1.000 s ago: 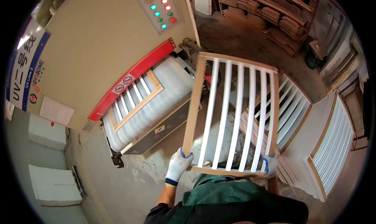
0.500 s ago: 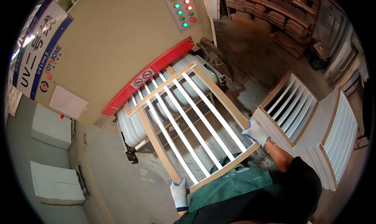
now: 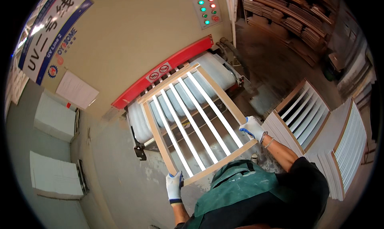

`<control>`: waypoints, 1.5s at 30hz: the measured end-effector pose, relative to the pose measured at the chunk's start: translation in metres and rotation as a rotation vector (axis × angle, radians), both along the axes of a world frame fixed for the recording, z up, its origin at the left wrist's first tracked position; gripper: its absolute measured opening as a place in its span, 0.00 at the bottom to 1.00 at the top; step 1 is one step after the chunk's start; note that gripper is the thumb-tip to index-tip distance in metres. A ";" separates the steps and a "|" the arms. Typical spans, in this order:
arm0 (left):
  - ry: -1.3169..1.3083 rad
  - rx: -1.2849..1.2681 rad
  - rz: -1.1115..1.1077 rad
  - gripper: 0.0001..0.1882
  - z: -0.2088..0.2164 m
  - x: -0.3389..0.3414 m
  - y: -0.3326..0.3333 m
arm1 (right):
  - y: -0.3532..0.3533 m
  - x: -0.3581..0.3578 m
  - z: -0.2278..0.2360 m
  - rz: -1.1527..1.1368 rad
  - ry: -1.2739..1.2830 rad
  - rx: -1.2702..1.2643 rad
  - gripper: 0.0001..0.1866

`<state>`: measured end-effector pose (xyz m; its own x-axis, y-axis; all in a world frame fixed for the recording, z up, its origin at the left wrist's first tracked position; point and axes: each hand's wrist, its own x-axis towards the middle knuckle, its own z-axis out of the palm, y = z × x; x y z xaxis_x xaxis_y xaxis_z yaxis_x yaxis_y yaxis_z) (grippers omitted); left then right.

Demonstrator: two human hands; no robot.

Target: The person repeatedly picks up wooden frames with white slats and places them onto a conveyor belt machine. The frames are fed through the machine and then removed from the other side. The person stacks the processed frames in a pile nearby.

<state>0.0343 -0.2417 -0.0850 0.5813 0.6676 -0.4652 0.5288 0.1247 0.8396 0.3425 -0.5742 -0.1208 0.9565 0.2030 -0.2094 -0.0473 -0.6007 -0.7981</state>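
Swinging leftward over the past second, the slatted frame (image 3: 221, 95) now reaches over the white belt (image 3: 220, 76), lined up behind another frame (image 3: 164, 85) at the red guard (image 3: 184, 56); fingers of the left hand (image 3: 174, 186) clasp its near-left corner; the right hand's (image 3: 253, 128), its right rail.

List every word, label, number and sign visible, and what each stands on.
Banner: large dark characters, smaller white lettering; not transcribed.
Machine: coloured logo; lettering not transcribed.
Red bar: two round prohibition signs.
Paper: print too faint to read.
Control panel: markings too small to read.
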 end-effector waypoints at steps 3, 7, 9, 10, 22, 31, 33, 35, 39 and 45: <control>0.058 0.107 -0.029 0.11 0.012 0.013 0.003 | 0.006 0.010 0.000 0.012 0.023 0.059 0.19; 0.031 0.054 -0.067 0.11 -0.005 0.017 0.016 | 0.006 0.017 -0.011 0.045 -0.029 0.132 0.16; -0.089 0.482 -0.353 0.13 -0.033 0.005 0.033 | 0.008 0.022 -0.018 0.084 0.020 0.255 0.11; -0.151 0.715 -0.445 0.14 -0.046 -0.002 0.042 | 0.011 0.024 -0.015 0.098 0.075 0.303 0.10; -0.134 0.001 -0.126 0.22 -0.012 0.044 0.062 | 0.001 0.051 -0.011 0.140 0.512 0.769 0.10; -0.412 0.682 -0.189 0.17 -0.050 0.056 0.088 | -0.013 0.033 -0.011 0.052 0.577 0.714 0.15; -0.225 0.182 -0.083 0.15 -0.055 0.051 0.091 | -0.007 0.033 -0.012 0.024 0.571 0.700 0.15; -0.225 0.077 -0.023 0.16 -0.063 0.053 0.079 | -0.005 0.035 -0.015 0.039 0.529 0.657 0.13; -0.052 0.127 -0.060 0.18 -0.043 0.044 0.055 | 0.003 0.029 -0.004 0.092 0.429 0.491 0.10; -0.012 0.189 -0.050 0.15 -0.033 0.019 0.042 | -0.006 0.007 -0.021 0.070 0.421 0.463 0.10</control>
